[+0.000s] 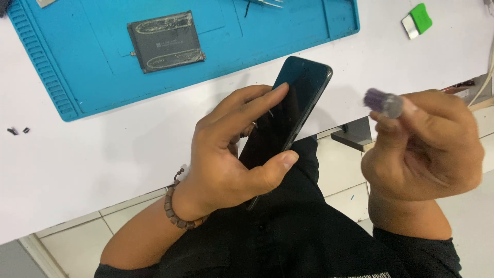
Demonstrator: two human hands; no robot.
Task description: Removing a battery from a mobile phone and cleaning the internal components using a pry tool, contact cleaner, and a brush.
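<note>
The left hand (234, 154) is gripping a dark phone (288, 116), thumb and fingers clamped on its edges, above the white surface (103, 149). The right hand (427, 146) beside it is pinching a small purple cap (383, 102) between fingertips. Beyond the left hand, a battery (165, 41) is lying on a blue mat (67, 62).

Bare white table (103, 149) lies open between the blue mat (216, 46) and the hands; battery (165, 41) occupies the mat.

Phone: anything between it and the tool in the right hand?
Nothing visible. The phone sits in the left hand; the right hand holds a small purple tool beside it, open air between.
</note>
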